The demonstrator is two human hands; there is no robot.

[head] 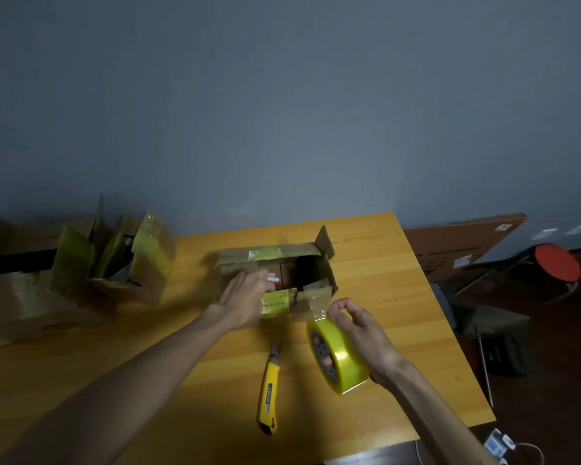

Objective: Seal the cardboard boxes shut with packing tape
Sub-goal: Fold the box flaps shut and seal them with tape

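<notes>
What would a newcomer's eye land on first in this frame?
The yellow tape roll stands out first. The right hand holds it at centre right, with a strip drawn up to the near edge of the cardboard box. The box sits open in the middle of the wooden table, with the left hand laid flat on its near-left flap. A yellow utility knife lies on the table just in front, between the forearms.

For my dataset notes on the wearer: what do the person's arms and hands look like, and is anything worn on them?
The left arm and the right arm are bare as far as the picture shows, with no sleeves in view. The left hand and the right hand wear no gloves. I see no watch, bracelet or ring, and no markings.
</notes>
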